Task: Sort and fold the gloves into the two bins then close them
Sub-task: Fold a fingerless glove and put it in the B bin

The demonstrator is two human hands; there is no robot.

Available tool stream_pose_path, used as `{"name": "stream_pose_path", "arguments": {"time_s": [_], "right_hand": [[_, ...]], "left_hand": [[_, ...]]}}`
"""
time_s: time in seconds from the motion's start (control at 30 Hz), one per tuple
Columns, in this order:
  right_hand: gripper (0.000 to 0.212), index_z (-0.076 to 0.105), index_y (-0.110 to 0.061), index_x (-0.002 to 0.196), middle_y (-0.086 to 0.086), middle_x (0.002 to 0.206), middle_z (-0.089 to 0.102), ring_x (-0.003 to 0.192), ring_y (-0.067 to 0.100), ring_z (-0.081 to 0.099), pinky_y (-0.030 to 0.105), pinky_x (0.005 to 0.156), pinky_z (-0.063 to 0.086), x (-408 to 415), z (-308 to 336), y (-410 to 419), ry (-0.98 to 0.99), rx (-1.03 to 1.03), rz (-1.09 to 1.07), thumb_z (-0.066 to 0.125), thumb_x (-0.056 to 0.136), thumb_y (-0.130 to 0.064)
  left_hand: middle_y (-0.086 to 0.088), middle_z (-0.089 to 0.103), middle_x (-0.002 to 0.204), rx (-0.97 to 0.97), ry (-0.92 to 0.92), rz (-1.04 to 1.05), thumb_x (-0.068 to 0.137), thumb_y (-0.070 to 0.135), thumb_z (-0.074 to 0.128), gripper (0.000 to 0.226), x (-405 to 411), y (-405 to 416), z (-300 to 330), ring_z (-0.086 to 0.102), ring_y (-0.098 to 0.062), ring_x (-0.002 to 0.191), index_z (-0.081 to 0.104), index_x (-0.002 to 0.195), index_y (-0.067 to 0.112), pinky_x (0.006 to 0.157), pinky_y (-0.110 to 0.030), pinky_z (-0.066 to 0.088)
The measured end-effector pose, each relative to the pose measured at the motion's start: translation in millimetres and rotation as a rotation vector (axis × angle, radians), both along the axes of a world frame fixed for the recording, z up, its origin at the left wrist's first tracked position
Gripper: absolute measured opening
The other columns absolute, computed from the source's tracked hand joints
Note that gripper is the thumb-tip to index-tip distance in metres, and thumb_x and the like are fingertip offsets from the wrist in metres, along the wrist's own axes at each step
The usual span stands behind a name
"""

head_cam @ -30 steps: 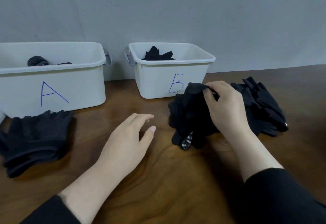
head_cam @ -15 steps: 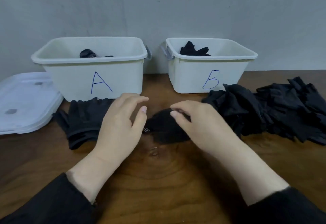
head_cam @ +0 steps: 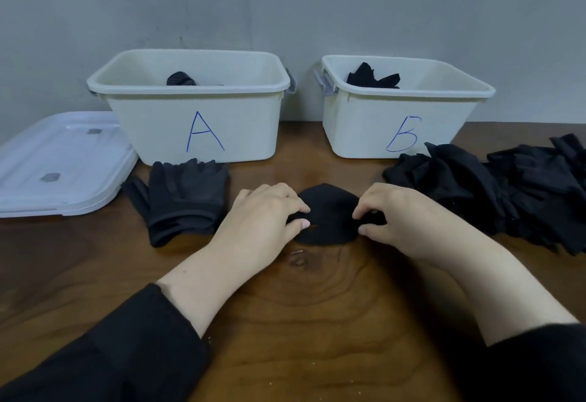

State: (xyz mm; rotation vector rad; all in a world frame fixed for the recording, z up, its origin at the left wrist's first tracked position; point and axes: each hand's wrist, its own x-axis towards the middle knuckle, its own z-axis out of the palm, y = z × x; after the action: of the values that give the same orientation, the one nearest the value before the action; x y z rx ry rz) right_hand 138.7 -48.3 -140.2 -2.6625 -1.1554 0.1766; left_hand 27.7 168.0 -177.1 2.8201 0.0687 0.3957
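A black glove (head_cam: 328, 211) lies bunched on the wooden table in front of me. My left hand (head_cam: 263, 221) pinches its left edge and my right hand (head_cam: 399, 214) pinches its right edge. Bin A (head_cam: 196, 129) stands at the back left with a rolled dark glove (head_cam: 181, 79) inside. Bin B (head_cam: 396, 119) stands at the back right and holds a black glove (head_cam: 372, 78). A flat stack of dark grey gloves (head_cam: 180, 198) lies in front of bin A. A loose heap of black gloves (head_cam: 494, 189) lies to the right.
Two stacked white lids (head_cam: 57, 164) rest on the table at the far left, beside bin A. A grey wall rises right behind the bins. Bare wood shows in front of my hands.
My right hand pulled one glove off the right heap and brought it to the table's middle. My left hand moved in and took hold of its other edge. The view shifted left.
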Motion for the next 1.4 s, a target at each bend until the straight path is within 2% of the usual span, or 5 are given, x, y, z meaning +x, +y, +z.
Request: {"name": "stream_pose_path", "arguments": {"time_s": [0.27, 0.4, 0.67, 1.07, 1.4], "right_hand": [[0.002, 0.063, -0.029, 0.094, -0.015, 0.087, 0.062, 0.088, 0.006, 0.059, 0.034, 0.083, 0.051, -24.2, -0.6, 17.3, -0.07, 0.279, -0.031, 0.061, 0.095, -0.03], [0.005, 0.064, -0.033, 0.093, -0.015, 0.081, 0.065, 0.082, 0.003, 0.061, 0.03, 0.074, 0.052, -38.2, 7.4, 24.3, 0.027, 0.381, 0.0, 0.063, 0.095, -0.028], [0.017, 0.069, -0.031, 0.087, -0.023, 0.066, 0.065, 0.062, -0.004, 0.057, 0.008, 0.061, 0.04, -39.8, 28.7, 18.9, 0.154, 0.641, -0.07, 0.065, 0.096, -0.017], [0.027, 0.073, -0.005, 0.097, 0.019, 0.091, 0.074, 0.086, 0.033, 0.072, 0.061, 0.09, 0.055, -1.4, 96.5, 55.5, 0.279, 0.81, -0.123, 0.071, 0.087, -0.03], [0.017, 0.066, -0.035, 0.095, -0.012, 0.083, 0.069, 0.08, 0.0, 0.062, 0.024, 0.076, 0.05, -7.7, 74.4, 51.8, -0.05, 0.849, -0.049, 0.064, 0.097, -0.019]], "left_hand": [[0.019, 0.054, 0.131, -0.026, -0.11, -0.123, 0.09, 0.069, 0.042, 0.059, -9.2, -16.0, 10.3, 0.043, -0.003, 0.122, 0.053, 0.138, 0.036, 0.108, -0.031, 0.029], [0.015, 0.061, 0.098, -0.042, -0.203, -0.1, 0.1, 0.043, 0.047, 0.022, -6.2, -18.0, 7.9, 0.052, -0.006, 0.092, 0.063, 0.111, 0.032, 0.087, -0.033, 0.041], [0.017, 0.067, 0.087, -0.682, -0.221, -0.009, 0.103, 0.033, 0.048, 0.018, -9.1, -7.3, 12.8, 0.061, 0.003, 0.088, 0.064, 0.1, 0.028, 0.069, -0.008, 0.042], [0.014, 0.066, 0.08, -0.932, -0.438, 0.151, 0.098, 0.035, 0.056, 0.017, -10.8, -3.3, 20.2, 0.061, -0.002, 0.079, 0.065, 0.087, 0.026, 0.071, -0.011, 0.046], [0.009, 0.068, 0.102, -0.905, -0.665, 0.188, 0.1, 0.022, 0.056, 0.013, -15.7, -6.9, 23.9, 0.063, -0.006, 0.099, 0.059, 0.106, 0.032, 0.082, -0.009, 0.044]]}}
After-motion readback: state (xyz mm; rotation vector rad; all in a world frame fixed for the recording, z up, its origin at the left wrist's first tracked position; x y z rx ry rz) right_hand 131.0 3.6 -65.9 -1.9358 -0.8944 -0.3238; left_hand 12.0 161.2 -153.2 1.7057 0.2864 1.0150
